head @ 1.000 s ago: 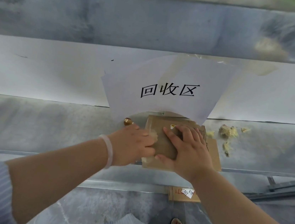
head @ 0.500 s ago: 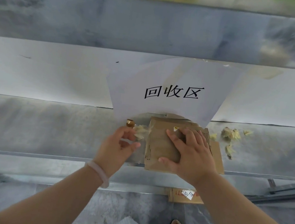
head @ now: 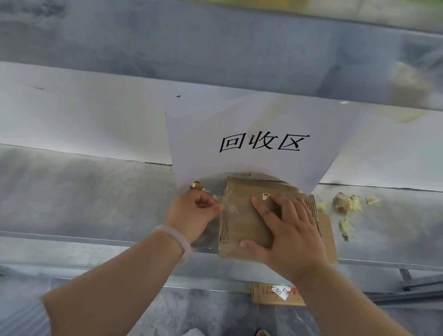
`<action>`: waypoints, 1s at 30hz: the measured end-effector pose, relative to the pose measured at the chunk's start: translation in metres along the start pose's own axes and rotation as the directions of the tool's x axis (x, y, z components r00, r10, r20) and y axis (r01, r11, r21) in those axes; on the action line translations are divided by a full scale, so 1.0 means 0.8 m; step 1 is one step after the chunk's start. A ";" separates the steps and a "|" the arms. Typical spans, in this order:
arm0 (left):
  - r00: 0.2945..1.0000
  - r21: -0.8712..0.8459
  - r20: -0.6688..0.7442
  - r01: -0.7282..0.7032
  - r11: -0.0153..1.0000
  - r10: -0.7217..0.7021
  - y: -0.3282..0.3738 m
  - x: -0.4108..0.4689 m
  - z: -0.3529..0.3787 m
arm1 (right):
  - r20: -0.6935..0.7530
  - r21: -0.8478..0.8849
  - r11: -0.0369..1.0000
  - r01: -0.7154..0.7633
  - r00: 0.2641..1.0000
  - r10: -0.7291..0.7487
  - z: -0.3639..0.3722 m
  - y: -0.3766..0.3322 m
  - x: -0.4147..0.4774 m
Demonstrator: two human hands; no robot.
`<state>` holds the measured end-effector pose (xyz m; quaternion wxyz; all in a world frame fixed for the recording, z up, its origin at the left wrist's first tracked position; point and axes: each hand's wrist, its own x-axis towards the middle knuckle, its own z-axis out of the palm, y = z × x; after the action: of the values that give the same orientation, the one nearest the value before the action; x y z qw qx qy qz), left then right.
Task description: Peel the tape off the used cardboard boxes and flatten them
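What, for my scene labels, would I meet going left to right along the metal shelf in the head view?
The left hand pinching the tape strip → right hand flat on the cardboard → tape scraps.

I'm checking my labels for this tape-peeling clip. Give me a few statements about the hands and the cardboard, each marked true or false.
1. The right hand lies flat on the cardboard box. True.
2. The left hand is empty. False: it pinches a tape strip at the box's left edge.
3. The bracelet is on the right wrist. False: the left wrist.
4. A paper sign hangs above the box. True.
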<state>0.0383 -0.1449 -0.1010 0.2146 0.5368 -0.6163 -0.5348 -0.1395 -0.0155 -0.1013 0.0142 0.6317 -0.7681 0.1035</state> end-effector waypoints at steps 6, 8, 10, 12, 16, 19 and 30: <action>0.979 -0.201 0.164 0.151 0.968 -0.119 -0.009 0.012 0.009 | -0.010 -0.010 1.000 0.004 1.000 -0.004 0.000 0.000 0.000; 0.955 -0.162 0.262 0.188 0.969 -0.141 -0.012 0.015 0.009 | -0.009 -0.009 1.000 0.005 1.000 -0.005 0.000 0.000 0.000; 0.947 -0.146 0.281 0.201 0.969 -0.154 -0.015 0.015 0.008 | -0.007 -0.013 1.000 0.005 1.000 -0.005 -0.001 0.000 0.000; 0.973 -0.068 0.207 0.122 0.990 -0.106 -0.011 0.014 0.003 | -0.009 -0.012 1.000 0.009 1.000 -0.009 -0.001 0.000 -0.001; 0.987 0.138 0.069 -0.152 0.979 0.144 -0.003 0.008 -0.007 | 0.004 -0.012 1.000 0.009 1.000 -0.009 -0.002 0.000 -0.001; 0.945 0.329 -0.022 -0.303 0.895 0.328 0.009 0.006 -0.010 | -0.010 -0.008 1.000 0.011 1.000 -0.011 -0.003 -0.001 -0.004; 0.740 0.444 0.169 -0.647 0.620 0.651 0.011 0.014 -0.007 | -0.028 -0.004 1.000 0.016 0.999 -0.016 0.000 0.001 -0.003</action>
<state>0.0357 -0.1587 -0.0946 0.2568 0.3158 -0.8783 -0.2510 -0.1396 -0.0128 -0.1021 0.0269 0.6363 -0.7630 0.1108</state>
